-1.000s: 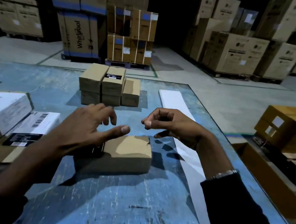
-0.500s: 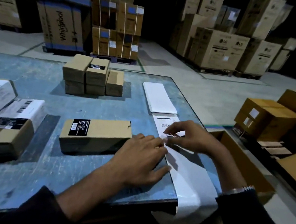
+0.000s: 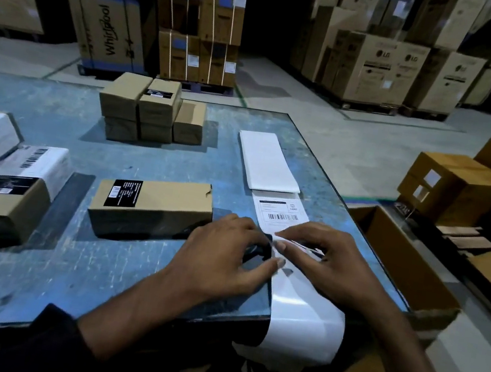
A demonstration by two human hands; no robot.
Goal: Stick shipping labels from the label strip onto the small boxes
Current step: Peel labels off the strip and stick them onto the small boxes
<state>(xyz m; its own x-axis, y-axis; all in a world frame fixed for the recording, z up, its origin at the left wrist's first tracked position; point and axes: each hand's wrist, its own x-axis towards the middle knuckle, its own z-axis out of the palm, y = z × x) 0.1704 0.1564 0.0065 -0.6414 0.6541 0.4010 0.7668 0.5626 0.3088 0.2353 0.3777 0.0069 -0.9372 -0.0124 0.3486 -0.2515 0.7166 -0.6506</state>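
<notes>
A white label strip [image 3: 273, 164] runs down the right side of the blue table [image 3: 95, 274] and hangs over the near edge. One printed shipping label [image 3: 280, 212] with a barcode lies on it. My right hand [image 3: 322, 262] pinches the near edge of that label, which is lifted and curled. My left hand [image 3: 223, 256] presses flat on the strip beside it, fingers spread. A small brown box [image 3: 154, 203] with a black sticker lies just left of my hands. Several more small boxes [image 3: 150, 109] are stacked farther back.
Two labelled boxes [image 3: 7, 177] sit at the table's left edge. An open cardboard carton [image 3: 402, 262] stands on the floor right of the table. More cartons [image 3: 456, 187] lie beyond it. Large stacked warehouse boxes [image 3: 385, 66] line the back.
Both hands left the small brown box and moved right to the label strip. My right hand has taken hold of the label's edge, and my left hand has come down on the strip.
</notes>
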